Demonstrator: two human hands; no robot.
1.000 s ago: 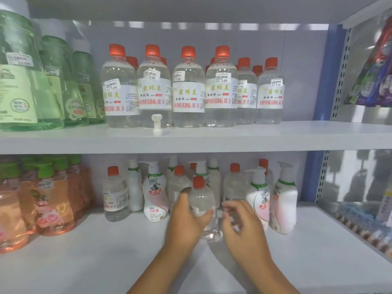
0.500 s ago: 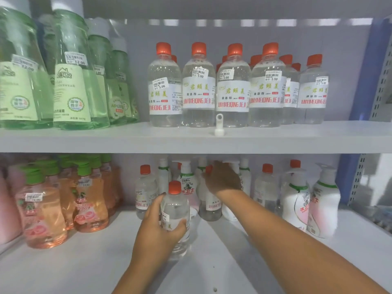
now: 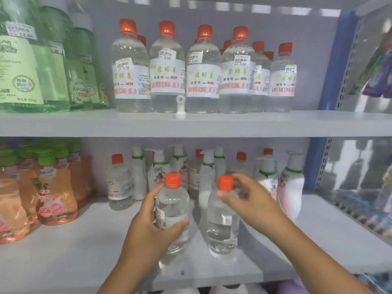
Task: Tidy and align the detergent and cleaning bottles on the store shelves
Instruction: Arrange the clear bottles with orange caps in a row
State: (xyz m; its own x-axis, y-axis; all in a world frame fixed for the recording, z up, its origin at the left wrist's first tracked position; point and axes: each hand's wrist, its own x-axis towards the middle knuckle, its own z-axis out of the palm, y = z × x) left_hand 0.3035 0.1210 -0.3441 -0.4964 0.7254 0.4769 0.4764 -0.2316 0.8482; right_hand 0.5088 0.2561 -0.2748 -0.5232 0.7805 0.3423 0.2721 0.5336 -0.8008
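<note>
Far off to the left of my left hand (image 3: 148,225), on the lower shelf (image 3: 63,251), stand the peach-coloured bottles with green caps (image 3: 56,196), and above them on the upper shelf (image 3: 212,124) the tall green bottles (image 3: 42,66). Nearer in, just beyond and left of my left hand, a small clear bottle with a red cap (image 3: 119,183) stands by itself in front of the white pump bottles (image 3: 161,172). My left hand is wrapped round the body of a clear red-capped bottle (image 3: 172,211) — thumb across the front near the label, fingers curled round the far side — and the bottle stands upright on the lower shelf, towards its front edge. Just to the right of it, close but apart, stands a second clear bottle (image 3: 222,221), also upright. My right hand (image 3: 250,200) comes in from the right and pinches it high up, fingertips at the neck just under the red cap; how tight the hold is I cannot tell through the blur. Straight above both hands, on the upper shelf, the row of larger clear red-capped bottles (image 3: 203,71) stands labels forward, with a small white plastic clip (image 3: 180,107) at the shelf's edge in front of them. Beyond my right hand, more white pump bottles (image 3: 292,181) stand at the back — next to them the blue upright (image 3: 318,162) of the shelving.
</note>
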